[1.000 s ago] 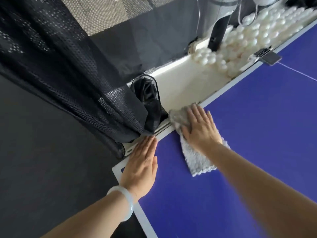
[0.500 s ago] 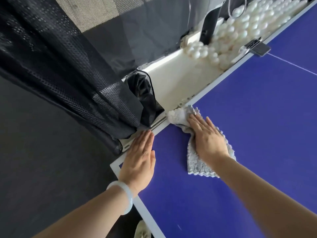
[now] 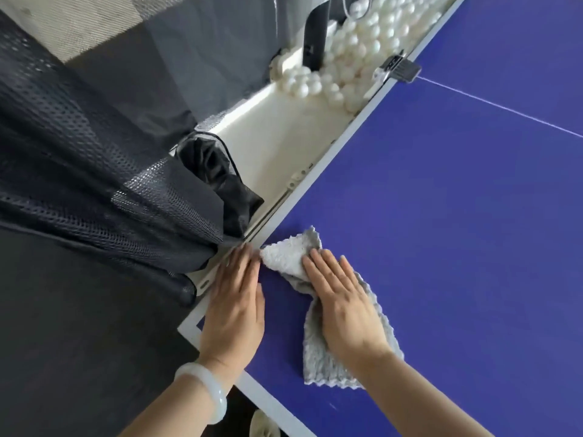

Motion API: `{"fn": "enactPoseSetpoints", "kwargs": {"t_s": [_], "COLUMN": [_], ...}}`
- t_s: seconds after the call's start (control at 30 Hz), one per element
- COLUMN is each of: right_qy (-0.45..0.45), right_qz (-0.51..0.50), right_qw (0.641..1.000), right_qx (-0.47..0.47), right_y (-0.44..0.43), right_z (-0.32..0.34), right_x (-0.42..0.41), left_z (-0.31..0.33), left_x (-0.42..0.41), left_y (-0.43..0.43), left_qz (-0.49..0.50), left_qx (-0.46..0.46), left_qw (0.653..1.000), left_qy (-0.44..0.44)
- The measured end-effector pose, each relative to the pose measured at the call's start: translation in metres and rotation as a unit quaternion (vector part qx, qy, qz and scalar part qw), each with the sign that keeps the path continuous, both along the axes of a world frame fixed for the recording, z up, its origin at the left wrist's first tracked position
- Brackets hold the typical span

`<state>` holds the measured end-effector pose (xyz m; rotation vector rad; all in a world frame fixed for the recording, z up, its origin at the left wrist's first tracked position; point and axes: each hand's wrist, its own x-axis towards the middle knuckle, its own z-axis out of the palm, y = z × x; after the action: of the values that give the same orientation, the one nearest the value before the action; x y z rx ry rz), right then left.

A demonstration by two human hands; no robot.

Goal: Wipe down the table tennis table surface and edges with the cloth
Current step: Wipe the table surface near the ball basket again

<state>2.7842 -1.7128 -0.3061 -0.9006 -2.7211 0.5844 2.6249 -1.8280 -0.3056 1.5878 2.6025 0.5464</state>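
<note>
The blue table tennis table (image 3: 441, 216) fills the right side, with a white edge line running diagonally to its near-left corner. A grey knitted cloth (image 3: 291, 255) lies crumpled on the blue surface close to that edge. My right hand (image 3: 344, 301) lies flat on the cloth with straight fingers, pressing it down. My left hand (image 3: 235, 305) rests flat on the table corner beside it, fingers straight, fingertips at the white edge line. A pale bangle circles my left wrist.
A white ball tray (image 3: 277, 143) runs along the table's far edge, with several white balls (image 3: 347, 58) heaped at its far end around a dark post (image 3: 314, 29). Black mesh netting (image 3: 94, 171) hangs at the left over a dark floor. A grey clamp (image 3: 400, 69) grips the edge.
My right hand has drawn the cloth back from the tray-side edge toward me along the blue surface. My left hand has stayed flat on the corner.
</note>
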Motion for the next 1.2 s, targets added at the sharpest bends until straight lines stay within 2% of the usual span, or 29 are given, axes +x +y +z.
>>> {"fn": "enactPoseSetpoints", "kwargs": {"t_s": [0.13,0.2,0.33,0.43,0.63,0.73,0.83,0.97,1.03,1.07,1.13,1.2], "right_qy": [-0.042,-0.038,-0.013,-0.032,-0.055,-0.076,-0.042,0.006,0.007,0.009,0.018,0.021], "right_qz": [-0.21,-0.26,-0.205,-0.175,-0.227,-0.266,-0.28,-0.137,-0.113,-0.137,-0.253,-0.405], "right_qw": [0.976,0.964,0.978,0.984,0.972,0.96,0.959,0.99,0.994,0.99,0.967,0.914], "right_qx": [0.04,0.045,-0.02,-0.016,0.01,0.033,0.027,-0.021,-0.01,0.002,-0.003,-0.019], "right_y": [0.071,0.076,0.044,0.026,0.033,0.061,0.075,0.063,0.063,0.067,0.085,0.118], "right_z": [0.003,-0.001,-0.001,0.006,0.011,0.009,0.006,0.005,0.005,0.007,0.011,0.011], "right_x": [0.043,0.045,0.032,0.05,0.098,0.08,0.044,0.028,0.055,0.072,0.115,0.153], "left_z": [0.002,0.003,0.007,0.005,-0.007,-0.005,-0.004,-0.004,-0.003,-0.003,-0.001,-0.001], "left_x": [0.007,0.011,0.008,0.002,0.005,0.005,0.005,0.005,0.006,0.006,0.007,0.009], "left_y": [0.004,0.023,0.095,0.146,0.164,0.165,0.166,0.169,0.169,0.169,0.169,0.17], "left_qz": [-0.138,-0.17,-0.142,-0.159,-0.175,-0.175,-0.172,-0.168,-0.169,-0.17,-0.166,-0.164], "left_qx": [-0.005,-0.003,-0.002,-0.031,-0.036,-0.036,-0.043,-0.04,-0.047,-0.05,-0.051,-0.053], "left_qw": [0.99,0.985,0.99,0.987,0.984,0.984,0.984,0.985,0.984,0.984,0.985,0.985], "left_qy": [0.009,0.012,-0.008,-0.012,-0.016,-0.015,-0.014,-0.013,-0.007,-0.004,-0.002,-0.002]}}
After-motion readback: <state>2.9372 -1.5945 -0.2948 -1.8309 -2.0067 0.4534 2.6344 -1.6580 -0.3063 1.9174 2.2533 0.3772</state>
